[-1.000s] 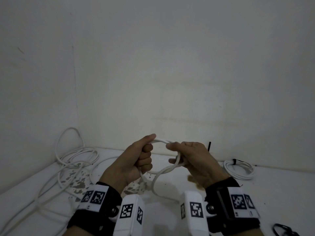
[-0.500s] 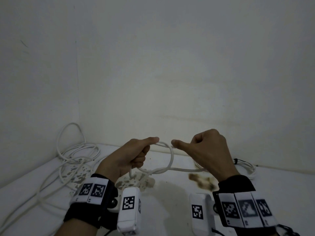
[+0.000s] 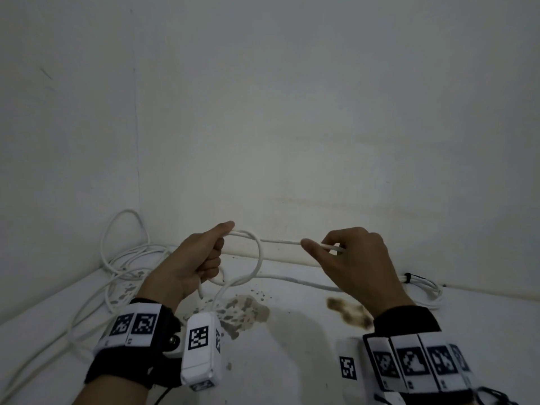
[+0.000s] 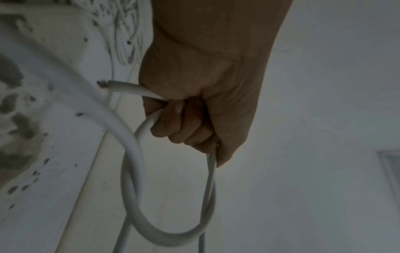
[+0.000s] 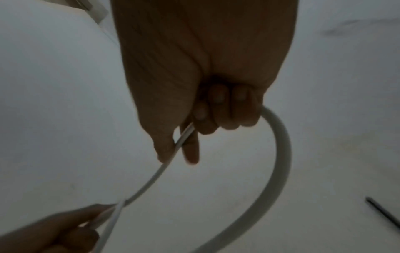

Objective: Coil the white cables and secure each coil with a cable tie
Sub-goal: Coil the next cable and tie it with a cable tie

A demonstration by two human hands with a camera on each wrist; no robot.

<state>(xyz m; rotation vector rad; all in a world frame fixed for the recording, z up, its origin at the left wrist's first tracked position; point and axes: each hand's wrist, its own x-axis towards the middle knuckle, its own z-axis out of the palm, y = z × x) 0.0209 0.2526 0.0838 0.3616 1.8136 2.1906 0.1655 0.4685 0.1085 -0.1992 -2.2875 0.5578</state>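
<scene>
I hold a white cable [image 3: 258, 255] in the air over a white surface. My left hand [image 3: 201, 258] grips a small loop of it in a fist, thumb on top; the cut cable end [image 4: 121, 86] sticks out below the fist [image 4: 190, 95]. My right hand [image 3: 350, 258] pinches the same cable [image 5: 160, 169] between thumb and forefinger, off to the right, with a straight stretch drawn between the hands. From the right hand the cable [image 5: 279, 154] curves down and back. A finished coil [image 3: 420, 285] bound with a black tie lies at the back right.
A loose heap of white cables [image 3: 122, 258] fills the back left corner against the wall. Brown stains [image 3: 347, 311] mark the white surface [image 3: 292, 361] between my wrists. A black cable tie [image 5: 383, 214] lies to the right. Walls close the back and left.
My right hand has slid rightward along the cable, away from the left hand, stretching a straight length between them. The left hand keeps its loop and has risen slightly.
</scene>
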